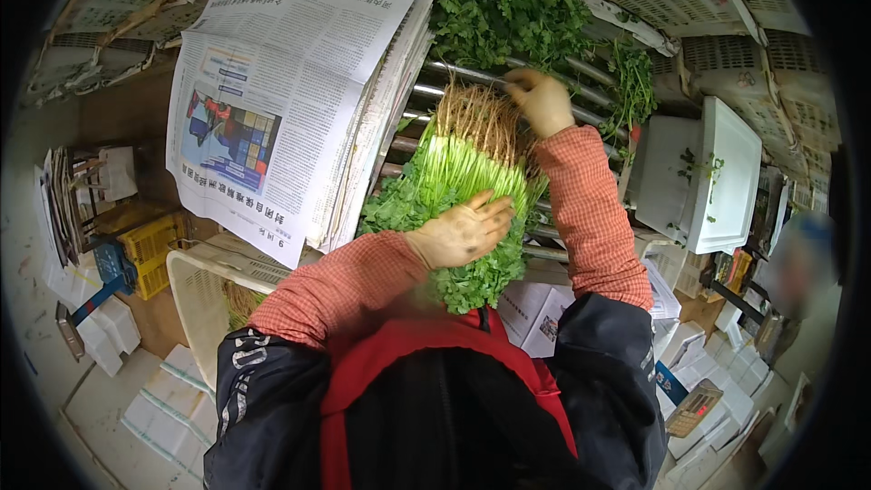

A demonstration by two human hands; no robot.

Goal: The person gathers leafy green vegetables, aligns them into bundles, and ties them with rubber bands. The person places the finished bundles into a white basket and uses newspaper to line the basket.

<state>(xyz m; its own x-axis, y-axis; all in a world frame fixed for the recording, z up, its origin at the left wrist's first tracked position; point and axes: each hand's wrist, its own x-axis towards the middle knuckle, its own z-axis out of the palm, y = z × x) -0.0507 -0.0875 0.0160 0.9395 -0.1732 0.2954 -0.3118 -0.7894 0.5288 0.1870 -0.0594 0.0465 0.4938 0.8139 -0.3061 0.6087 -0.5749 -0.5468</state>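
Observation:
A wide bundle of fresh coriander lies before me on a rack of metal bars, its brown roots pointing away from me and its leaves towards my body. My left hand rests flat across the stems and leaves, fingers extended and slightly spread. Beyond it, my right hand is at the far right end of the roots, with thumb and fingers bent. Whether anything is pinched between them is not clear. Left of the bundle is a thick stack of newspapers.
More loose coriander lies at the far end of the metal bars. A white foam box stands at right, a plastic crate at lower left. Scales and a blurred person are at far right.

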